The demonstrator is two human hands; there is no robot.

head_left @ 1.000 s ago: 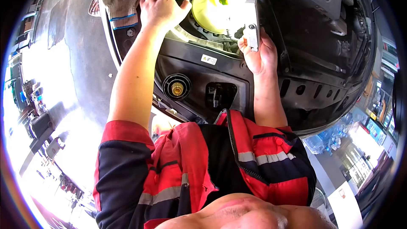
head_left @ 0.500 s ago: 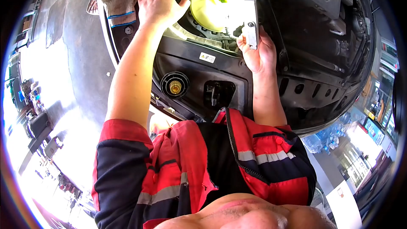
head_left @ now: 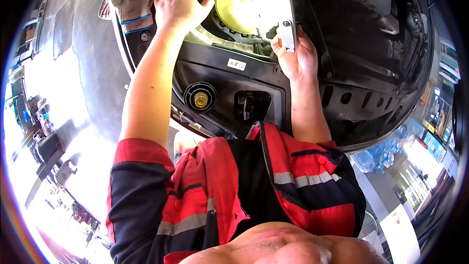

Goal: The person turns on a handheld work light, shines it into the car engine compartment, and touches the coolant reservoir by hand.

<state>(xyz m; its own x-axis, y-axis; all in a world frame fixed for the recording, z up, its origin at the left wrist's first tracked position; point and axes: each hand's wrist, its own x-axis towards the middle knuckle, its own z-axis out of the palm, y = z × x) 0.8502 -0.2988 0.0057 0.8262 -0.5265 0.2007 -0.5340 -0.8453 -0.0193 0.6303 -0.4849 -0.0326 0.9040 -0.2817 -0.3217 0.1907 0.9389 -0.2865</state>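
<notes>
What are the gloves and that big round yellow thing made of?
The gloves look like dull knitted fabric, perhaps cotton: they fold softly, with ribbed-looking cuffs. The round yellow thing looks like smooth plastic, evenly coloured and moulded-looking, though glare hides part.

Right hand (head_left: 298, 59) holding lit lamp (head_left: 287, 24), yellow disc (head_left: 232, 6) (glaring), left hand (head_left: 178, 7) nearby

Glaring light whitens the grey floor (head_left: 93, 63) beside cluttered equipment (head_left: 46, 146).

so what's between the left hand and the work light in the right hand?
The yellow round part, partly lost in glare, lies between the left hand and the work light, in the head view.
</notes>
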